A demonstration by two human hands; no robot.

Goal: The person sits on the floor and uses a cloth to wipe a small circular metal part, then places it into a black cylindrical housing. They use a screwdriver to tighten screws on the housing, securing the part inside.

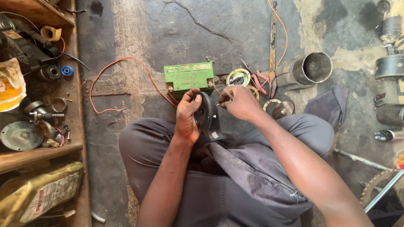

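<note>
A: What is the left hand (187, 117) doing?

B: Its fingers are curled round the rim of a black horn (207, 114), held on edge over the lap, just in front of the green battery (189, 77) on the floor.

A: And the right hand (240, 102)?

B: Fingertips pressed together, pinching a thin wire end (220, 102) at the horn's face.

A: So which step?

B: Wiring the horn, I'd judge. The wire needs steady aim onto a small terminal. Pliers (257, 80) lie near the metal pipe (305, 70).
</note>
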